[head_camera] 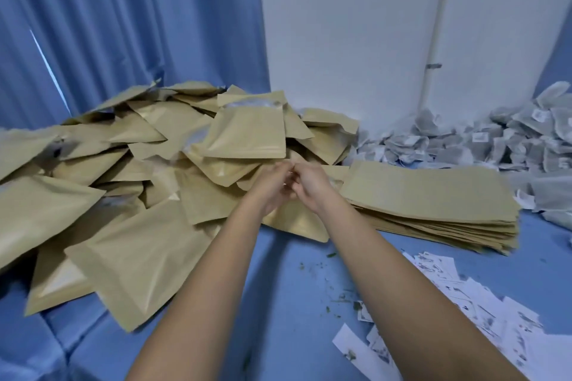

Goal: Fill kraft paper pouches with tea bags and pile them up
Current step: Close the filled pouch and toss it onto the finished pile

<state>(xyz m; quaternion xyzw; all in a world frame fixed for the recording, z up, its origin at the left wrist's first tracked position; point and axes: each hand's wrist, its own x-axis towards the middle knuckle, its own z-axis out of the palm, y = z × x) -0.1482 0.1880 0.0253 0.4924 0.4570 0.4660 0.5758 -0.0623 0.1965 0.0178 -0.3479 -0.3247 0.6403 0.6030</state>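
Our left hand and right hand meet at view centre, fingers curled inward and touching each other; we cannot tell whether they pinch anything. One kraft pouch lies just beneath them. The pouch pile spreads from 9 to 12 o'clock, with the flat pouch stack at 3, tea bags at 2, and paper slips at 5 on the blue cloth.

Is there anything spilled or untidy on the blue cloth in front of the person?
Yes. Small green crumbs, perhaps loose tea, lie scattered on the blue cloth beside the right forearm. White paper slips sprawl in a loose heap at lower right.
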